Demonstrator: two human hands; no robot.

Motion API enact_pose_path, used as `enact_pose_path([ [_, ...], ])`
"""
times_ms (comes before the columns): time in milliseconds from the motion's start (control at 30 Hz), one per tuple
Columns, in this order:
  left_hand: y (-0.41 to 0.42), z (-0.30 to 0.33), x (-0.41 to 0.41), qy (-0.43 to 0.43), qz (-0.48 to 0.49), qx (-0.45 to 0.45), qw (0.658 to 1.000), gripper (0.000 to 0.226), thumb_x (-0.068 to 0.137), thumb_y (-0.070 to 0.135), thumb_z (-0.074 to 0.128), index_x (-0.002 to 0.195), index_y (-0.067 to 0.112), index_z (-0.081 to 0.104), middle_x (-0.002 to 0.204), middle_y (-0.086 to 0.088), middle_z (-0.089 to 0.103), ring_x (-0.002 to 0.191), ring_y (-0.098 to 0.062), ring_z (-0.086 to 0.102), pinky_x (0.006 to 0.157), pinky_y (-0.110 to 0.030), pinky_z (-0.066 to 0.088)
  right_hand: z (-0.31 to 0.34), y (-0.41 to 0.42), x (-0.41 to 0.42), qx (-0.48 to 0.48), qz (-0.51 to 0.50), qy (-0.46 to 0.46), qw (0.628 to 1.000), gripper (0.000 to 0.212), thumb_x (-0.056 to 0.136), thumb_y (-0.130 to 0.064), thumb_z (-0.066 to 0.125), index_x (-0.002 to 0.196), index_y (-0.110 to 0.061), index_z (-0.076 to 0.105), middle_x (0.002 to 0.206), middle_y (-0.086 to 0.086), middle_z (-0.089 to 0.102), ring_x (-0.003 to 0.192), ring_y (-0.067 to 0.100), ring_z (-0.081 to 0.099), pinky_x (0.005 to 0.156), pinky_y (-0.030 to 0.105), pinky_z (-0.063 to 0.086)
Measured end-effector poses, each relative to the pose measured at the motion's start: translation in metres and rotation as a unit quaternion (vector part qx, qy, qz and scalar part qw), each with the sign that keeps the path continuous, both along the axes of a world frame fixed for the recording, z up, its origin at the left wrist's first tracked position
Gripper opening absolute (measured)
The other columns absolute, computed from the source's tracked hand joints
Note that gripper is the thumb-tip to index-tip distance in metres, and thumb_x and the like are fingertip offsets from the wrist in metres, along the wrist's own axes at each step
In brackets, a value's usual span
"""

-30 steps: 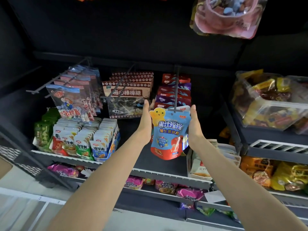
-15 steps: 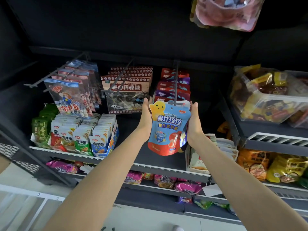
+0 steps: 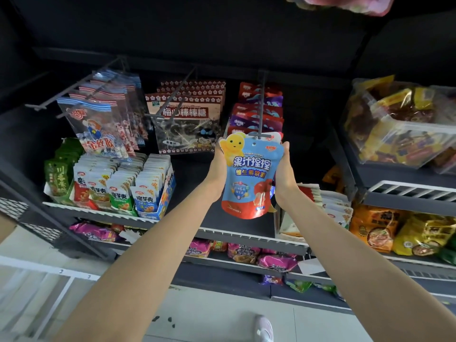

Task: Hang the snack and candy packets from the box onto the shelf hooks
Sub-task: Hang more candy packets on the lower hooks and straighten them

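A blue and red gummy packet (image 3: 250,178) with a yellow bear on top is held up between both hands, just under the tip of the right shelf hook (image 3: 260,112). My left hand (image 3: 218,174) grips its left edge and my right hand (image 3: 283,174) grips its right edge. The packet's hanging hole sits slightly below the hook's end bar. More red and purple packets (image 3: 256,107) hang further back on that hook.
Two other hooks carry striped candy bags (image 3: 98,124) and lollipop bags (image 3: 187,119). Snack boxes (image 3: 118,186) stand on the shelf below left. A clear tub of snacks (image 3: 399,124) sits right. Lower shelves hold more packets. A shoe (image 3: 264,327) shows on the floor.
Both hands with the packet have stayed at the hook tip, shifting only slightly; the view has tilted down, so the shelves appear a little higher.
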State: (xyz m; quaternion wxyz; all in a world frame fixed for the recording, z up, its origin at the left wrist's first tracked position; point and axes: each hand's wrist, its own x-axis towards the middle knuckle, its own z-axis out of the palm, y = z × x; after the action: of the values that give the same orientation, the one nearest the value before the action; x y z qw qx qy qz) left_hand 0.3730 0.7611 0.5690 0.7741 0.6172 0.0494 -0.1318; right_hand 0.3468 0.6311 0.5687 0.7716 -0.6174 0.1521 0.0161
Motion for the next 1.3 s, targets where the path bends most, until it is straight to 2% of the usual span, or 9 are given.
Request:
enact_pose_path([
  [233,-0.002,-0.001,0.002,0.017,0.055,-0.022,0.998,0.05,0.1,0.051,0.023,0.079,0.023,0.06,0.06,0.006,0.068,0.069,-0.011,0.061,0.068,-0.026,0.048,0.006,0.0,-0.004,-0.002,-0.021,0.027,0.999,0.059,0.095,-0.063,0.019,0.104,-0.026,0.065,0.111,0.006,0.07,0.099,0.022,0.066,0.098,0.041,0.048],
  [367,-0.012,0.006,-0.001,0.056,0.063,-0.074,0.994,0.057,0.097,0.056,0.025,0.081,0.018,0.065,0.077,-0.004,0.07,0.078,-0.021,0.064,0.08,-0.035,0.05,0.015,0.013,-0.008,0.052,-0.046,0.035,0.997,0.06,0.095,-0.063,0.019,0.105,-0.024,0.064,0.099,0.003,0.071,0.089,0.02,0.068,0.084,0.037,0.053],
  [500,-0.013,0.006,-0.004,0.054,0.055,-0.09,0.993,0.068,0.094,0.062,0.024,0.112,0.01,0.064,0.108,-0.015,0.068,0.1,-0.033,0.064,0.092,-0.046,0.049,0.018,0.025,-0.009,0.039,-0.038,0.016,0.998,0.074,0.086,-0.076,0.025,0.134,-0.025,0.05,0.12,0.005,0.065,0.105,0.023,0.065,0.093,0.043,0.052],
  [633,-0.01,0.007,-0.005,0.047,0.047,-0.109,0.992,0.066,0.094,0.062,0.021,0.095,0.014,0.067,0.089,-0.008,0.072,0.083,-0.025,0.067,0.077,-0.035,0.052,0.014,0.025,-0.005,0.043,-0.048,0.012,0.998,0.076,0.084,-0.077,0.026,0.135,-0.025,0.048,0.122,0.005,0.064,0.108,0.024,0.063,0.094,0.042,0.052],
  [733,-0.01,0.006,-0.003,0.044,0.041,-0.11,0.992,0.068,0.094,0.064,0.019,0.086,0.017,0.067,0.077,-0.004,0.072,0.077,-0.021,0.066,0.077,-0.033,0.051,0.018,0.027,-0.005,0.023,-0.057,-0.002,0.998,0.087,0.077,-0.081,0.032,0.15,-0.034,0.02,0.142,0.002,0.048,0.122,0.024,0.054,0.098,0.044,0.048],
  [800,-0.009,0.006,-0.004,0.042,0.036,-0.107,0.993,0.069,0.093,0.065,0.018,0.083,0.017,0.067,0.076,-0.004,0.073,0.079,-0.022,0.066,0.081,-0.035,0.051,0.021,0.027,-0.006,0.008,-0.092,-0.036,0.995,0.065,0.095,-0.062,0.027,0.15,-0.036,0.006,0.145,0.001,0.039,0.125,0.022,0.049,0.096,0.038,0.047],
  [933,-0.011,0.006,-0.006,0.046,0.037,-0.117,0.991,0.07,0.093,0.065,0.016,0.089,0.017,0.068,0.087,-0.007,0.072,0.089,-0.025,0.065,0.091,-0.04,0.049,0.019,0.026,-0.008,0.007,-0.151,-0.044,0.988,0.033,0.1,-0.05,0.027,0.119,-0.024,0.029,0.118,0.007,0.052,0.108,0.023,0.058,0.087,0.038,0.051],
  [1133,-0.016,0.002,-0.007,0.044,0.055,-0.136,0.988,0.068,0.093,0.065,0.02,0.094,0.016,0.067,0.096,-0.011,0.071,0.098,-0.029,0.065,0.096,-0.042,0.046,0.02,0.03,-0.014,-0.065,-0.202,-0.082,0.974,0.03,0.099,-0.046,0.035,0.099,-0.018,0.026,0.1,0.001,0.044,0.083,0.01,0.046,0.069,0.025,0.041],
  [1300,-0.019,0.0,-0.007,0.051,0.067,-0.147,0.986,0.07,0.09,0.069,0.023,0.1,0.015,0.066,0.115,-0.016,0.066,0.113,-0.033,0.06,0.105,-0.047,0.041,0.014,0.031,-0.011,-0.122,-0.205,-0.104,0.966,0.026,0.099,-0.047,0.036,0.087,-0.025,0.044,0.105,0.008,0.055,0.088,0.014,0.053,0.079,0.033,0.046],
])
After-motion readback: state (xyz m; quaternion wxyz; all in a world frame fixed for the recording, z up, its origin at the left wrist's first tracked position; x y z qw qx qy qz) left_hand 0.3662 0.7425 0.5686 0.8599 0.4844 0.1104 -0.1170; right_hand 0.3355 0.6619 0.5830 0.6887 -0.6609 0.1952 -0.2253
